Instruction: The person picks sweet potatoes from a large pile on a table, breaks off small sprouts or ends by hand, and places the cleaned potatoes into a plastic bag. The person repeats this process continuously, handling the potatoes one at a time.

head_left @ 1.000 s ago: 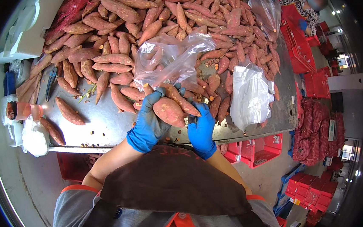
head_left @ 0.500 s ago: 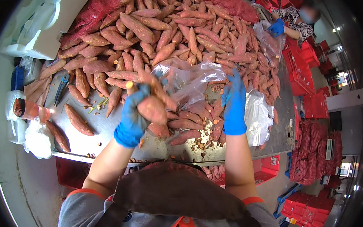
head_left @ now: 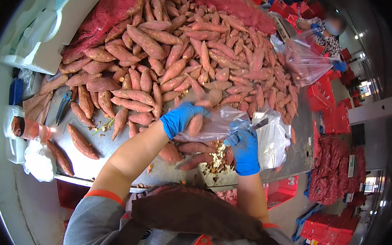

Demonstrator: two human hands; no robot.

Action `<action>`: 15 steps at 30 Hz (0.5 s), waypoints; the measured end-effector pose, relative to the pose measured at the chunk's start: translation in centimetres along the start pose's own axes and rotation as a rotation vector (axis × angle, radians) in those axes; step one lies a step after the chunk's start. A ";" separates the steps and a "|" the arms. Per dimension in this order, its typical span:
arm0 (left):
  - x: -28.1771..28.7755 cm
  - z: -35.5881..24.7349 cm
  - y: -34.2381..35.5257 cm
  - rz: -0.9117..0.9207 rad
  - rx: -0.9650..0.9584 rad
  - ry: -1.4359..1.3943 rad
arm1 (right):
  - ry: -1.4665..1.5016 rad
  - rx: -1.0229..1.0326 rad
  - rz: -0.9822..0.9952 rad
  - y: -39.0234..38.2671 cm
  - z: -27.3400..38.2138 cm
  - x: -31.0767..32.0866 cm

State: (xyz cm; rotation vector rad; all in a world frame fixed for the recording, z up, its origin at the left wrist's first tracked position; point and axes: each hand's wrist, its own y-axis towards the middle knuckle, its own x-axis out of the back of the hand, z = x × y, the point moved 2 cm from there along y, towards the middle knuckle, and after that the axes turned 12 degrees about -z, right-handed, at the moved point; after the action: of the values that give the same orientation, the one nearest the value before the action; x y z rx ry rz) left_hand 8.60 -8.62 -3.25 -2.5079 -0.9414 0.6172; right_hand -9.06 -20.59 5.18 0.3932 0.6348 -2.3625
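My left hand [head_left: 180, 119], in a blue glove, is closed around motion-blurred sweet potatoes [head_left: 195, 125] over a clear plastic bag [head_left: 221, 119]. My right hand [head_left: 245, 148], also blue-gloved, is closed on a knife [head_left: 259, 124] whose blade points right, beside the bag's edge; whether it grips the bag too is unclear. A white stack of plastic bags [head_left: 273, 141] lies just right of it. A large heap of sweet potatoes [head_left: 162, 47] covers the back of the metal table [head_left: 98, 167], with trimmed bits near the front. Blue-handled cutters [head_left: 63, 106] lie at the left.
Red mesh sacks [head_left: 91, 22] lie behind the heap. A white foam box [head_left: 34, 57] and pink cup [head_left: 35, 129] are at left. At right a co-worker [head_left: 325, 38] with blue gloves is beside a filled bag [head_left: 306, 58], red crates [head_left: 318, 94] and stacked sacks [head_left: 324, 177].
My left hand has moved right and forward with the sweet potatoes, now over the bag. My right hand, raised and spread half a second ago, is lower and closed on the knife.
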 end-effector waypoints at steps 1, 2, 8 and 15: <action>-0.7 -0.7 -0.8 -0.042 -0.053 -0.295 | 0.082 -0.004 0.140 0.4 0.0 1.1; -0.7 -0.6 -0.8 -0.014 -0.192 -0.194 | 0.116 0.001 0.128 0.2 -0.2 1.3; 1.1 -2.8 -3.5 -0.262 -1.095 1.146 | 0.248 0.042 0.182 0.6 0.4 0.7; 5.6 -8.8 -8.6 -0.526 -1.020 1.319 | 0.024 0.011 0.096 2.0 0.6 1.3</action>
State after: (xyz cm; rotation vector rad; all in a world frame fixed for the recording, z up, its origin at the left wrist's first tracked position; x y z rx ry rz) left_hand 12.56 -0.57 6.84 -2.2784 -1.3066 -1.8315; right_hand -8.76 -22.96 4.43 0.4478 0.6009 -2.2739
